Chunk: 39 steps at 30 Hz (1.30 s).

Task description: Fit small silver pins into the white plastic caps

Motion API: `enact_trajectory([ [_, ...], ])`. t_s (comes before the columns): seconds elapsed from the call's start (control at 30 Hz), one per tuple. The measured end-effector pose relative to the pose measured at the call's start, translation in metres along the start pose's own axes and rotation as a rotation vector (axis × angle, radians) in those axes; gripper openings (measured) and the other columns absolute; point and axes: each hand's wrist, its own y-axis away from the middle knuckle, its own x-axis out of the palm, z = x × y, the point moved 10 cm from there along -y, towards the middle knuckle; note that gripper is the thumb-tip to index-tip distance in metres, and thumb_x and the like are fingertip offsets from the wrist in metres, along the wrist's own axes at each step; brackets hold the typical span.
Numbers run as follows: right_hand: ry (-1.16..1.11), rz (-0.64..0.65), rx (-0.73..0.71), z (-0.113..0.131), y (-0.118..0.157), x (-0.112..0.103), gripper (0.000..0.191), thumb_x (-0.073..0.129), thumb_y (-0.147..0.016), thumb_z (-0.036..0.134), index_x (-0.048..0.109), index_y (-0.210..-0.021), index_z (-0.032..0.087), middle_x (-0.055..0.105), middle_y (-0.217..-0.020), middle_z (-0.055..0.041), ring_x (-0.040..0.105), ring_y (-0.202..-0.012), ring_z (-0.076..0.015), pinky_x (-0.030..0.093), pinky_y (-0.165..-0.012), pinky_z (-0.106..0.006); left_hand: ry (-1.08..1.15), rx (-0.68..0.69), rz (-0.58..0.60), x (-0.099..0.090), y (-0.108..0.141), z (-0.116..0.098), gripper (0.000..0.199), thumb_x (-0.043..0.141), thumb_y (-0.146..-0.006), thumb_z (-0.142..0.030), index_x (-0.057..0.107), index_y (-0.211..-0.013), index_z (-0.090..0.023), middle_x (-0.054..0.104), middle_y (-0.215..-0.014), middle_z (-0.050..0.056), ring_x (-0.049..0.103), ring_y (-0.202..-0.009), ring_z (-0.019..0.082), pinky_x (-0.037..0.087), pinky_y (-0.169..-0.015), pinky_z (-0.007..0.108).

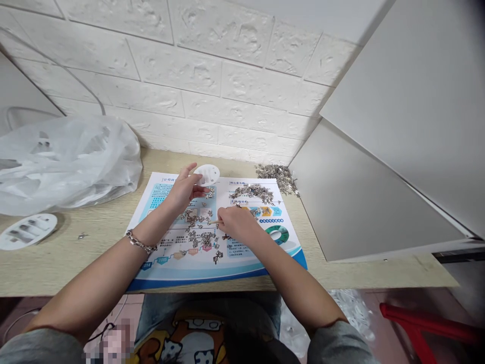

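Observation:
My left hand (pixel 184 191), a chain bracelet (pixel 141 242) at its wrist, holds a white oval card (pixel 208 174) by its left edge, just above the printed sheet (pixel 151 207). Dark slots or small pieces show faintly on the card. In a pinch, my right hand (pixel 237 222) grips a thin wooden stick (pixel 215 222), its tip pointing left among small silvery metal pieces (pixel 202 238). These pieces lie scattered over the sheet below both hands. A denser heap of them (pixel 253 193) sits beyond my right hand. Their exact kind is too small to tell.
Another metal heap (pixel 278 177) lies at the back right by a grey-white panel (pixel 359 197). On the left are a bulky clear plastic bag (pixel 68 162) and a second oval card (pixel 28 231) with metal pieces. A white brick wall (pixel 227 86) stands behind the wooden table (pixel 91 265).

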Motion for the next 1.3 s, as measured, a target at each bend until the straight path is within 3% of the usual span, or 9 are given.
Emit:
enact_trajectory([
  [0.37,-0.286,0.016,-0.036,-0.002,0.003,-0.001,0.013,0.042,-0.081,0.025,0.050,-0.075,0.016,0.057,-0.073,-0.0032,0.045,-0.060,-0.0085,0.024,-0.049,-0.023,0.002,0.009,0.036,0.005,0.001,-0.001,0.054,0.049,-0.076,-0.012,0.035,-0.127,-0.022,0.056,-0.084,0.007,0.059,-0.055,0.013,0.046,-0.047,0.021],
  [0.5,-0.436,0.192,-0.172,0.013,0.007,0.009,0.019,0.057,-0.072,0.036,0.053,-0.073,0.018,0.056,-0.071,0.0006,0.046,-0.060,-0.0077,0.028,-0.050,-0.020,-0.010,0.014,0.057,0.006,0.000,0.000,0.046,0.050,-0.076,-0.014,0.042,-0.120,-0.018,0.057,-0.086,0.009,0.059,-0.055,0.012,0.047,-0.047,0.020],
  [0.6,-0.407,0.321,-0.284,0.027,0.014,0.021,0.029,0.067,-0.061,0.042,0.051,-0.068,0.018,0.052,-0.063,0.0029,0.045,-0.059,-0.0082,0.026,-0.048,-0.020,-0.023,0.024,0.075,0.007,0.000,-0.001,0.041,0.050,-0.075,-0.015,0.045,-0.116,-0.017,0.057,-0.090,0.009,0.059,-0.055,0.012,0.046,-0.046,0.019],
  [0.77,-0.281,0.308,-0.331,0.039,0.016,0.029,0.028,0.068,-0.061,0.039,0.050,-0.066,0.017,0.051,-0.061,0.0027,0.043,-0.058,-0.0096,0.023,-0.047,-0.021,-0.041,0.007,0.054,0.005,0.000,-0.001,0.042,0.051,-0.074,-0.015,0.047,-0.115,-0.017,0.058,-0.090,0.009,0.060,-0.055,0.012,0.046,-0.046,0.018],
  [0.9,-0.349,0.208,-0.262,0.032,0.012,0.014,0.018,0.060,-0.071,0.033,0.053,-0.070,0.016,0.056,-0.067,0.0007,0.047,-0.062,-0.0100,0.027,-0.050,-0.021,-0.056,0.008,0.041,0.003,-0.001,0.000,0.044,0.051,-0.074,-0.015,0.046,-0.117,-0.018,0.059,-0.089,0.009,0.060,-0.055,0.012,0.047,-0.047,0.019],
  [1.0,-0.532,0.148,-0.160,0.008,0.013,-0.008,0.020,0.049,-0.080,0.036,0.057,-0.079,0.018,0.061,-0.080,-0.0014,0.051,-0.068,-0.0104,0.034,-0.056,-0.021,-0.063,0.022,0.033,0.001,-0.003,0.000,0.043,0.052,-0.074,-0.017,0.047,-0.116,-0.018,0.059,-0.089,0.008,0.060,-0.055,0.012,0.047,-0.045,0.019],
  [1.07,-0.635,0.043,-0.043,-0.025,0.015,-0.029,0.025,0.042,-0.084,0.037,0.059,-0.088,0.020,0.061,-0.093,-0.0028,0.053,-0.077,-0.0117,0.038,-0.063,-0.022,-0.068,0.026,0.027,0.000,-0.004,0.000,0.043,0.052,-0.073,-0.016,0.047,-0.116,-0.018,0.059,-0.089,0.008,0.060,-0.054,0.012,0.046,-0.044,0.018],
  [1.17,-0.663,-0.169,0.186,-0.099,0.026,-0.058,0.027,0.036,-0.085,0.029,0.058,-0.098,0.019,0.060,-0.099,-0.0049,0.054,-0.080,-0.0127,0.040,-0.066,-0.023,-0.075,0.027,0.025,0.000,-0.004,-0.001,0.044,0.052,-0.073,-0.016,0.048,-0.117,-0.018,0.059,-0.088,0.009,0.060,-0.055,0.013,0.046,-0.043,0.018],
  [1.3,-0.548,-0.397,0.496,-0.200,0.050,-0.071,0.029,0.037,-0.074,0.009,0.061,-0.091,0.013,0.062,-0.084,-0.0054,0.054,-0.076,-0.0133,0.039,-0.068,-0.023,-0.092,0.021,0.027,-0.001,-0.003,-0.004,0.044,0.051,-0.075,-0.016,0.046,-0.119,-0.019,0.059,-0.088,0.009,0.060,-0.055,0.013,0.047,-0.044,0.018],
])
